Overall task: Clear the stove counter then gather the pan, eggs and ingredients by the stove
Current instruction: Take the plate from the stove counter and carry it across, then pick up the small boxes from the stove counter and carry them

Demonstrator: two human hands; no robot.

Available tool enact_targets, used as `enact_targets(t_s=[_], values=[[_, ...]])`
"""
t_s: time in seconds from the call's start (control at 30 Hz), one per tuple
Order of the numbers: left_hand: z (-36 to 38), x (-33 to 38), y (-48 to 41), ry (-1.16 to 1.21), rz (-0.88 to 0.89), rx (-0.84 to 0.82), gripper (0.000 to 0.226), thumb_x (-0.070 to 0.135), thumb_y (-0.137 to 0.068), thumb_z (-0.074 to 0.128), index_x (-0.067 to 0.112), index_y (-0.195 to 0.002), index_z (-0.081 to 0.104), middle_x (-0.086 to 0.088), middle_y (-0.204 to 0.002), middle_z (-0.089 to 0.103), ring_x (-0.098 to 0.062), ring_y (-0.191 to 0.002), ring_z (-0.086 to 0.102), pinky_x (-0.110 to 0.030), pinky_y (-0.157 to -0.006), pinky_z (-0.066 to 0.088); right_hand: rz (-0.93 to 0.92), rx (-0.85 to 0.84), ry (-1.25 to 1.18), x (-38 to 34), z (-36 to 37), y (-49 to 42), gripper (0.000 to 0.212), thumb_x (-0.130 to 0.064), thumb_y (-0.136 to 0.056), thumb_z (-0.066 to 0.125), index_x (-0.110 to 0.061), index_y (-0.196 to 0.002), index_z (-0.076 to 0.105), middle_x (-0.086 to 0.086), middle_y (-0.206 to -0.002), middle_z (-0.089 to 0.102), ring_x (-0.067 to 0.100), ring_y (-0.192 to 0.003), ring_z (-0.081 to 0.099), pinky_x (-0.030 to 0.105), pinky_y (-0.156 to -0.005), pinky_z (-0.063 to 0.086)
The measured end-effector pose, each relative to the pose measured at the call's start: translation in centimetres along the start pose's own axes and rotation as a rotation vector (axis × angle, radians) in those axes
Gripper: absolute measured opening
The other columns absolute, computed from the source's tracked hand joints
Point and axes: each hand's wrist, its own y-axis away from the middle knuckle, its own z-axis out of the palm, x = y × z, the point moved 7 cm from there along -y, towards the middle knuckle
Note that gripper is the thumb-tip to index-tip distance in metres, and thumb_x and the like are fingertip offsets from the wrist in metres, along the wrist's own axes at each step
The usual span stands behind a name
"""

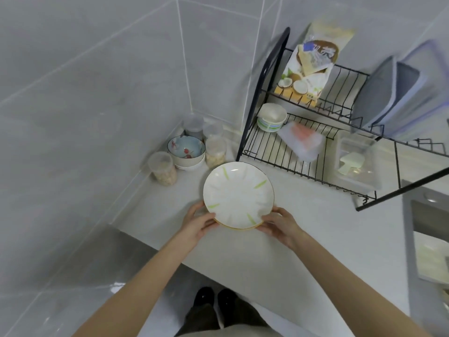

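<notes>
A small stack of white plates (238, 194) with green leaf marks and a gold rim is held over the white counter (303, 229), near the corner. My left hand (198, 223) grips the stack's left edge, fingers curled under the rim. On the opposite edge, my right hand (279, 226) grips the rim the same way. I cannot tell whether the stack touches the counter. No pan or eggs are in view.
Stacked bowls (185, 150) and several clear jars (163, 171) crowd the wall corner. A black wire dish rack (308, 152) stands at the right with a cup (271, 116), a food packet (309, 66), boards and a clear box (354, 164). A sink (430, 239) lies far right.
</notes>
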Motion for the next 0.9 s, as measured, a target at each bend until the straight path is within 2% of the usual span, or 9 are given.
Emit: enact_targets(t_s=[0.1, 0.23, 0.3, 0.37, 0.43, 0.53, 0.63, 0.73, 0.9], values=[[-0.1, 0.3, -0.8, -0.015, -0.015, -0.019, 0.052, -0.013, -0.084, 0.057, 0.012, -0.129, 0.048, -0.021, -0.116, 0.062, -0.029, -0.092, 0.066, -0.028, -0.066, 0.060, -0.025, 0.041, -0.014, 0.1, 0.4, -0.1, 0.034, 0.015, -0.082, 0.056, 0.001, -0.112, 0.049, 0.019, -0.095, 0.063, 0.034, -0.071, 0.065, 0.032, -0.052, 0.058], [-0.1, 0.5, -1.5, -0.049, -0.041, -0.060, 0.053, -0.010, -0.085, 0.060, 0.016, -0.130, 0.047, -0.019, -0.124, 0.060, -0.033, -0.106, 0.063, -0.034, -0.079, 0.056, -0.063, 0.110, -0.019, 0.3, 0.6, 0.0, 0.035, 0.009, -0.084, 0.061, 0.002, -0.118, 0.055, 0.018, -0.091, 0.067, 0.030, -0.072, 0.067, 0.028, -0.054, 0.057], [-0.2, 0.6, -1.5, -0.080, -0.065, -0.066, 0.051, -0.006, -0.087, 0.059, 0.019, -0.129, 0.047, -0.016, -0.117, 0.063, -0.031, -0.101, 0.063, -0.032, -0.077, 0.054, -0.074, 0.107, 0.000, 0.4, 0.7, 0.3, 0.033, 0.005, -0.086, 0.060, 0.001, -0.119, 0.059, 0.015, -0.090, 0.068, 0.026, -0.072, 0.067, 0.025, -0.055, 0.056], [-0.5, 0.9, -1.3, -0.209, -0.062, -0.049, 0.047, -0.001, -0.088, 0.061, 0.021, -0.128, 0.048, -0.011, -0.104, 0.066, -0.027, -0.093, 0.064, -0.031, -0.076, 0.054, -0.083, 0.109, 0.020, 0.3, 0.6, 1.0, 0.032, 0.001, -0.087, 0.060, -0.003, -0.118, 0.062, 0.010, -0.089, 0.069, 0.022, -0.074, 0.067, 0.023, -0.057, 0.054], [-0.9, 1.7, -0.8, -0.342, -0.017, -0.002, 0.042, 0.004, -0.087, 0.062, 0.018, -0.125, 0.049, -0.007, -0.097, 0.063, -0.022, -0.090, 0.060, -0.029, -0.075, 0.054, -0.096, 0.146, 0.008, 0.3, 0.0, 1.9, 0.033, -0.001, -0.087, 0.061, -0.008, -0.119, 0.058, 0.006, -0.087, 0.067, 0.022, -0.077, 0.066, 0.027, -0.064, 0.054], [-0.7, 3.7, 0.4, -0.414, 0.111, 0.025, 0.031, 0.006, -0.089, 0.060, 0.016, -0.116, 0.049, -0.002, -0.099, 0.054, -0.018, -0.094, 0.053, -0.030, -0.079, 0.050, -0.139, 0.205, -0.031, 0.1, -1.2, 3.5, 0.033, -0.005, -0.090, 0.058, -0.010, -0.123, 0.054, 0.005, -0.095, 0.063, 0.026, -0.083, 0.062, 0.035, -0.076, 0.055], [0.8, 5.7, 1.7, -0.480, 0.186, -0.048, 0.027, 0.006, -0.092, 0.054, 0.012, -0.118, 0.054, -0.004, -0.101, 0.055, -0.019, -0.094, 0.054, -0.034, -0.085, 0.049, -0.177, 0.174, -0.037, -0.2, -1.7, 5.6, 0.031, -0.007, -0.092, 0.057, -0.011, -0.122, 0.055, 0.007, -0.112, 0.062, 0.029, -0.091, 0.063, 0.039, -0.086, 0.054], [3.9, 6.3, 3.5, -0.516, 0.152, -0.208, 0.028, 0.009, -0.091, 0.058, 0.012, -0.118, 0.058, -0.004, -0.103, 0.063, -0.022, -0.093, 0.060, -0.035, -0.090, 0.050, -0.227, 0.156, -0.050, -0.8, -2.7, 8.2, 0.027, -0.009, -0.093, 0.057, -0.012, -0.120, 0.058, 0.007, -0.118, 0.063, 0.029, -0.097, 0.064, 0.043, -0.095, 0.052], [10.0, 4.7, 6.4, -0.628, 0.120, -0.398, 0.021, 0.013, -0.092, 0.057, 0.016, -0.112, 0.063, -0.001, -0.104, 0.069, -0.019, -0.093, 0.066, -0.031, -0.089, 0.052, -0.294, 0.231, -0.107, -1.1, -6.8, 12.3, 0.026, -0.008, -0.092, 0.059, -0.011, -0.118, 0.061, 0.008, -0.118, 0.063, 0.029, -0.097, 0.064, 0.038, -0.084, 0.055]])
